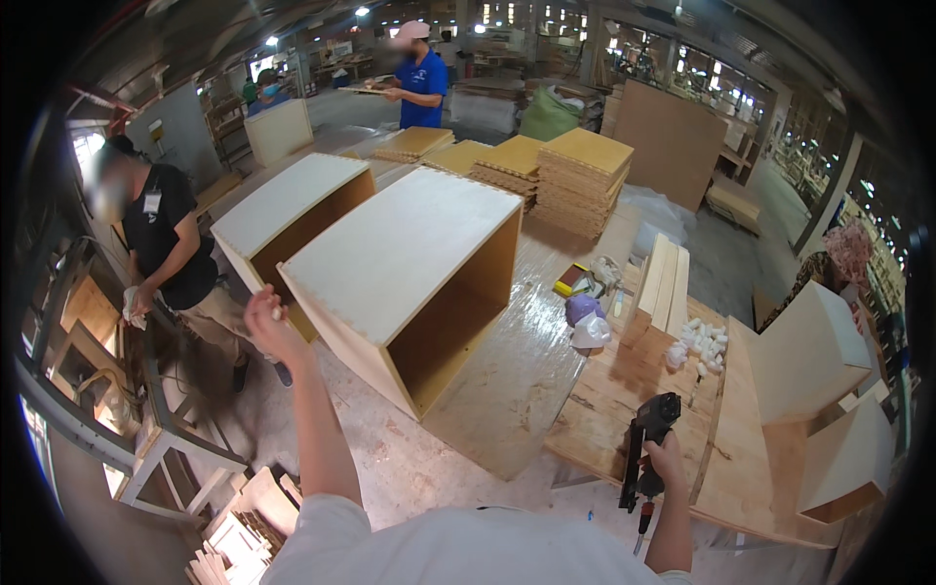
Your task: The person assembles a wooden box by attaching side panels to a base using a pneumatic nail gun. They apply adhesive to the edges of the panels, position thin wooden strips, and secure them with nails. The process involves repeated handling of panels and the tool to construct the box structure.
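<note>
My right hand [666, 462] grips a black pneumatic nail gun [641, 450], with an air hose fitting at its lower end. The gun is over the front edge of a plywood worktop [604, 429]. My left hand [274, 325] is raised by the left edge of a large open-fronted wooden box [400, 253]; whether it touches the box I cannot tell. Its fingers are curled, and a small pale thing seems to show between them. The box has a whitish top and a hollow brown inside. Behind it to the left stands a similar box [292, 200].
Stacked yellow-brown panels [585, 161] stand beyond the boxes. Light wooden strips [655, 297], white plugs [704, 346] and a purple-and-white bundle [587, 322] lie on the right. More boxes [814, 341] are at far right. A person in black [171, 234] stands left; a person in blue [421, 83] stands behind.
</note>
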Tool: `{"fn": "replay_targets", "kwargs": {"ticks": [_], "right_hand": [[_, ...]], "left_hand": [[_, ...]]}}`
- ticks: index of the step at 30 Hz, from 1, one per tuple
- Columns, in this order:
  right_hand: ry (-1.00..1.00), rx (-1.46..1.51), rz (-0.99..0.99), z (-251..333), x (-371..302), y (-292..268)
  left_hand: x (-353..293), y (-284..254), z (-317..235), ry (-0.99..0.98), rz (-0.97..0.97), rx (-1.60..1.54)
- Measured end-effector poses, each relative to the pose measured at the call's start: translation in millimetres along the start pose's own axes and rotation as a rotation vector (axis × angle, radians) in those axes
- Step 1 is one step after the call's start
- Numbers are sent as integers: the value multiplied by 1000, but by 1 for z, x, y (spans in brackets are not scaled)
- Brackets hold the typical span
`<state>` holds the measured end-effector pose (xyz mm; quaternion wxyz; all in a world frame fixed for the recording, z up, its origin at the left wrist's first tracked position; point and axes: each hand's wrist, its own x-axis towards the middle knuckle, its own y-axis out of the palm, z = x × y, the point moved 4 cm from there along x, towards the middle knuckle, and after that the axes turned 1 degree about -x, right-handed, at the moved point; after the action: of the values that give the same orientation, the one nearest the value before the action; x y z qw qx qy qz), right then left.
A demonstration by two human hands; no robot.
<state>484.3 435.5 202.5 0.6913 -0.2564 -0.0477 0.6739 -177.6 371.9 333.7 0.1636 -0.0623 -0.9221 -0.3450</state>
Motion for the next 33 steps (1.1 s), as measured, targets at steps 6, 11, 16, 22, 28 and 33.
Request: {"fn": "replay_targets", "kwargs": {"ticks": [6,11,16,22,28,33], "right_hand": [[-48,-110,-40,17,4,15],[25,0,-1,47,-16,-2],[-32,18,43,169,-71,-36],[-192,-40,189,343,-130,-23],[-177,-233,360,394,-140,23],[-125,-276,379,388,-118,37]], "left_hand": [[1,-39,137,-389,216,284],[-11,-50,138,-274,204,615],[-110,-97,93,-132,446,546],[-194,-94,-9,170,1145,579],[-192,-89,-4,206,1128,579],[-191,-90,3,201,1227,619]]}}
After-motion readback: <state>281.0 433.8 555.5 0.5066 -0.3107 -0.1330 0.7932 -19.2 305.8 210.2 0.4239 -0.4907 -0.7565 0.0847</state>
